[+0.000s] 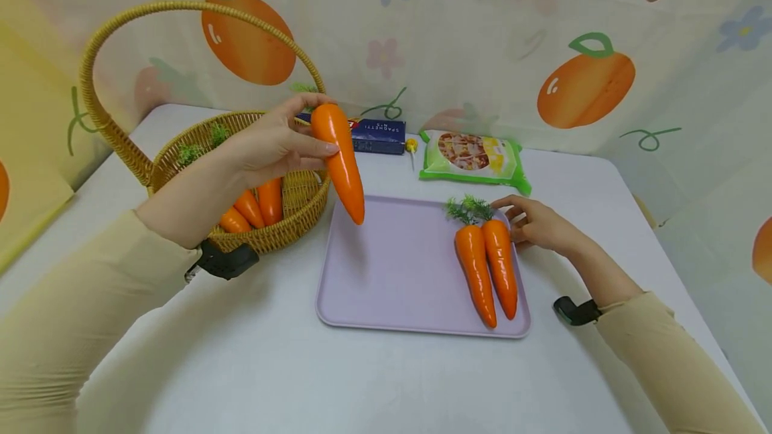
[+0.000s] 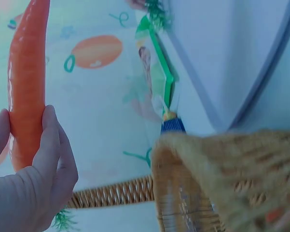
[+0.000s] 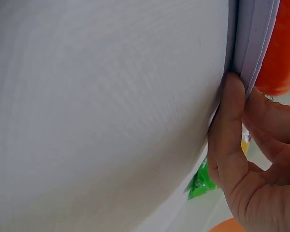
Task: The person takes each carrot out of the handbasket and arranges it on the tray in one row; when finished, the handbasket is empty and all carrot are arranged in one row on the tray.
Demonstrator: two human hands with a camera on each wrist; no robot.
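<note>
My left hand (image 1: 274,142) grips an orange carrot (image 1: 342,166) by its thick end, tip slanting down above the left part of a lilac tray (image 1: 398,273). In the left wrist view, thumb and fingers close on both sides of the carrot (image 2: 28,82), with some green leaves below the hand. My right hand (image 1: 543,225) pinches the tray's right rim, as the right wrist view shows at the tray edge (image 3: 253,43). Two leafy carrots, one on the left (image 1: 475,273) and one on the right (image 1: 500,266), lie side by side on the tray near that hand.
A wicker basket (image 1: 271,240) with a tall arched handle (image 1: 90,79) stands left of the tray, holding several carrots (image 1: 270,201). Behind the tray are a blue spaghetti box (image 1: 380,136), a lollipop (image 1: 412,146) and a green-edged food packet (image 1: 476,158). A printed curtain (image 1: 458,39) hangs behind.
</note>
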